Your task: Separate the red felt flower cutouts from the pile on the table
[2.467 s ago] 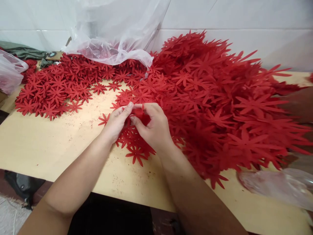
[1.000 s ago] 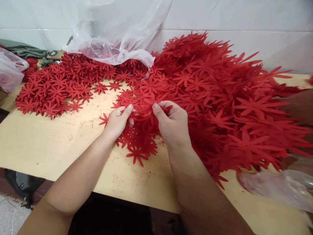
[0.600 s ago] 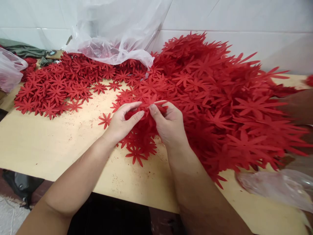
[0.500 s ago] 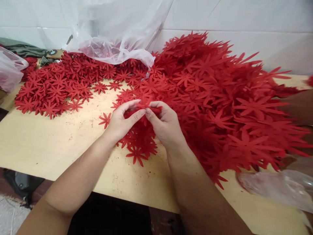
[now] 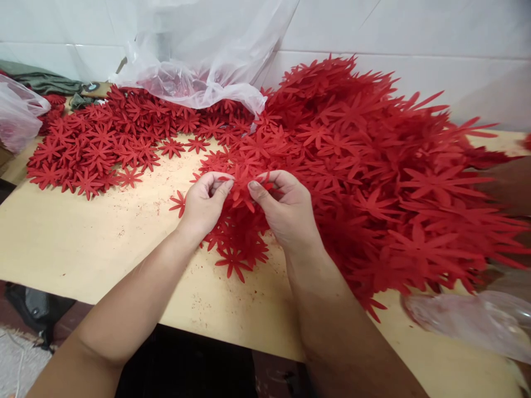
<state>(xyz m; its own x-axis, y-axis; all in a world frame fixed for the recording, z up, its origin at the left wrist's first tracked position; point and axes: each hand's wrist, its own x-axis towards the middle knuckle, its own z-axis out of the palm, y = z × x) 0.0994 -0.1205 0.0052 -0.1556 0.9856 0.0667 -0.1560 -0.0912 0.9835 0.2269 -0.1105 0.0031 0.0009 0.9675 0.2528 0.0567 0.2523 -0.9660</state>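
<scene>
Between my two hands is a red flower-shaped cutout (image 5: 241, 190) with narrow petals. My left hand (image 5: 204, 205) pinches its left petals between thumb and fingers. On the other side my right hand (image 5: 288, 207) grips the right petals the same way. Whether it is one layer or several stacked cannot be made out. Below the hands lie more red cutouts (image 5: 234, 261) on the table. A tall heap of larger red cutouts (image 5: 373, 166) rises just right of my right hand, and a lone cutout (image 5: 178, 203) lies by my left wrist.
A lower pile of red cutouts (image 5: 91, 146) covers the table's back left. Behind it a clear plastic bag (image 5: 203, 72) leans on the white wall (image 5: 398, 27). Another plastic bag (image 5: 19, 113) stands far left. Crumpled plastic (image 5: 468, 320) lies at right on the wooden table (image 5: 83, 237).
My hands have moved apart a little, from thumbs nearly touching to a gap. The red cutout between them is now spread out and more of it shows.
</scene>
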